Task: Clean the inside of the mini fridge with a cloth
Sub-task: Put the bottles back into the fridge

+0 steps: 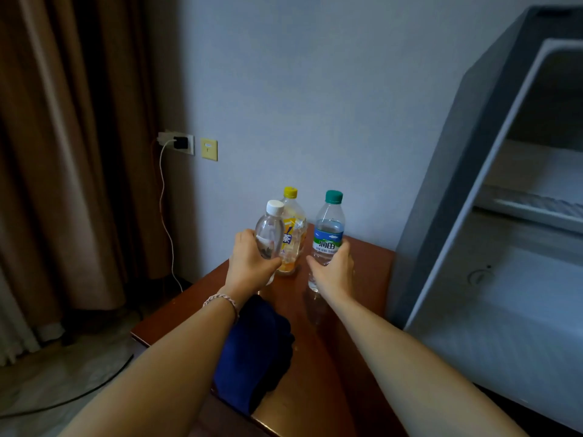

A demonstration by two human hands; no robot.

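On a small reddish-brown table (362,279) with a glossy wood finish, both hands were occupied with bottles. Left hand (249,266) gripped a clear plastic bottle (269,236) with a white ribbed cap, fingers and thumb curled round its lower half; bottle tilted slightly left, its base hidden behind the hand, so contact with the table could not be told. A braided pale bracelet (222,299) sat on that wrist. Right hand (334,272) held a water bottle (328,238) round its lower body, thumb on the near left side, fingers wrapped on the right; bottle upright, clear ribbed plastic, teal cap, blue-and-green label. Its base was at or just above the tabletop; which, not clear.

Between and behind the two stood a third bottle (293,228), yellow cap, crinkled yellow label, amber liquid low in it, resting on the table near the wall.

Cloth (255,351): dark blue, soft, bunched in a loose heap on the near part of the table, partly under the left forearm, well apart from the fridge.

Fridge (457,190) stood at right, just beside the table, grey smooth casing, door open. White moulded interior with rounded corners showed; a wire shelf (536,205) crossed it partway up.

Left of the table: brown pleated curtain (63,152), a wall socket (179,141) with a white charger and thin trailing cable.
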